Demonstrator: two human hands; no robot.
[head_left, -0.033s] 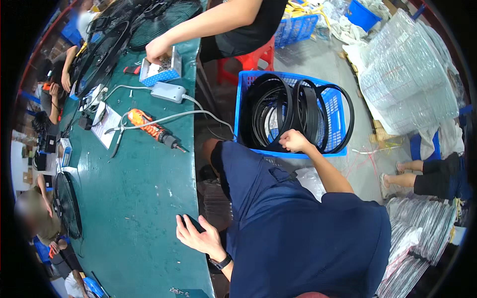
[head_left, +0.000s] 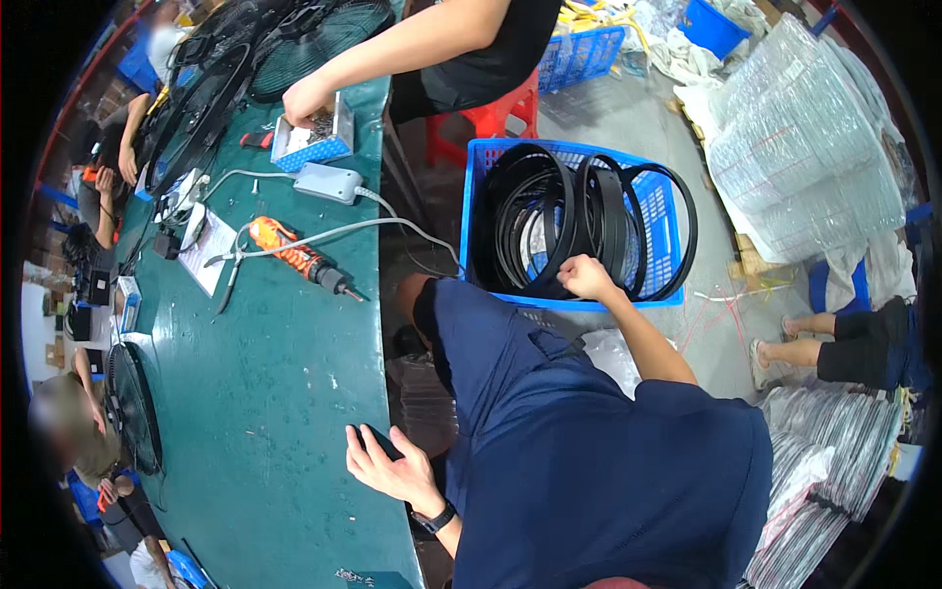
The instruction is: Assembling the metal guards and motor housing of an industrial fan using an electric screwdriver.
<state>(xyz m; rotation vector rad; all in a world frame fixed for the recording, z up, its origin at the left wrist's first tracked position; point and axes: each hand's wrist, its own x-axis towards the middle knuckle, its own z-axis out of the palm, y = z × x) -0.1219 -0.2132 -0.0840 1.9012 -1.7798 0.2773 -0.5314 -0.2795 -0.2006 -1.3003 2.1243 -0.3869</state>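
A blue plastic basket (head_left: pixel 471 226) to the right of the table holds several black hoops (head_left: pixel 613 211) standing on edge. At its near side, my right hand (head_left: pixel 589 279) is closed, its curled fingers at the lower edge of a black hoop; the fingertips are partly hidden. My left hand (head_left: pixel 392 469) rests at the edge of the green table (head_left: pixel 275 432) with its fingers stretched apart. Between its thumb and fingers shows a dark patch, and I cannot tell whether it is an object or shadow. A dark watch (head_left: pixel 436 517) is on that wrist.
An orange electric screwdriver (head_left: pixel 294 253), a grey adapter box (head_left: pixel 329 183) with its cable, and a screw box (head_left: pixel 314 142) lie on the table. Another person's hand (head_left: pixel 308 98) reaches into that box. Wrapped stacks (head_left: pixel 805 147) stand at right; black fan grilles (head_left: pixel 319 44) lie at the far end.
The table and basket sit very slightly further left in the picture. My right hand has shifted a little rightward along the hoops; my left hand keeps its pose.
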